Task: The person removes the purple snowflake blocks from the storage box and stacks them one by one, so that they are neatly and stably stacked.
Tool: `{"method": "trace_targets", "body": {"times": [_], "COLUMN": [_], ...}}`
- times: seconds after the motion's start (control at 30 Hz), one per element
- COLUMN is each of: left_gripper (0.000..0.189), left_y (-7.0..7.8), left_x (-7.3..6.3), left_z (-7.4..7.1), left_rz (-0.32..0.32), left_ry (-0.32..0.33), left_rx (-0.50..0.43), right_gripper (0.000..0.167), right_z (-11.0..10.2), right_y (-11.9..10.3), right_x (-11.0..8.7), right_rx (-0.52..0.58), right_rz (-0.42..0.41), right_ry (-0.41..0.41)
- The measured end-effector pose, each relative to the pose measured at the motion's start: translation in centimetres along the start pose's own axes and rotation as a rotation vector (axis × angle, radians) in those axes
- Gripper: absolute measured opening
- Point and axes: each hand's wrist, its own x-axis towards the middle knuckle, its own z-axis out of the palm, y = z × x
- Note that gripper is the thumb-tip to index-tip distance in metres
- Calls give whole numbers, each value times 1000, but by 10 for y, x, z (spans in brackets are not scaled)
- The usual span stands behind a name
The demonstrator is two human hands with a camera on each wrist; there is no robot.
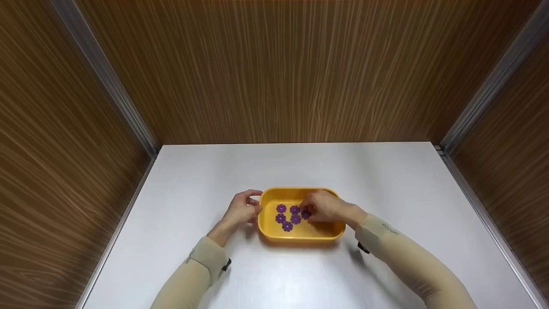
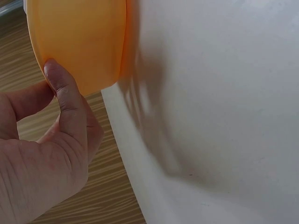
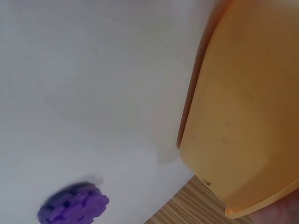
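A yellow plastic basin point(image 1: 268, 234) stands on the white table. My left hand point(image 1: 242, 209) grips its left end; in the left wrist view that hand's fingers point(image 2: 60, 81) pinch the rim. Several flat purple flower-shaped discs point(image 1: 287, 225) lie in the left half of the basin. My right hand point(image 1: 322, 206) reaches over the right rim into the basin. Its fingers curl down around another purple flower-shaped disc point(image 1: 306, 214), partly hidden by them. In the right wrist view the basin's outer wall point(image 3: 243, 102) covers most of this hand.
One purple notched piece point(image 3: 74, 205) shows on the white surface in the right wrist view. Wood-grain panels point(image 1: 296, 73) with metal edge strips point(image 1: 116, 86) stand behind and at both sides of the white table point(image 1: 206, 167).
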Motion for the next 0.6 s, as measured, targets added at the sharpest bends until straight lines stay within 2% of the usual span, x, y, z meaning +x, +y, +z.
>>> {"method": "trace_targets", "body": {"times": [0.17,0.4,0.6], "left_gripper": [53,53,53], "left_y": [-2,-2,-3], "left_x": [0,0,0], "left_z": [0,0,1], "left_rz": [-1,-4,9], "left_ry": [5,3,-7], "left_rx": [15,10,-26], "right_gripper": [37,28,28], "right_z": [0,-1,1], "right_y": [1,2,3], "right_x": [2,4,8], "right_rx": [38,33,31], "right_rz": [19,8,31], "right_ry": [-22,-46,-29]}}
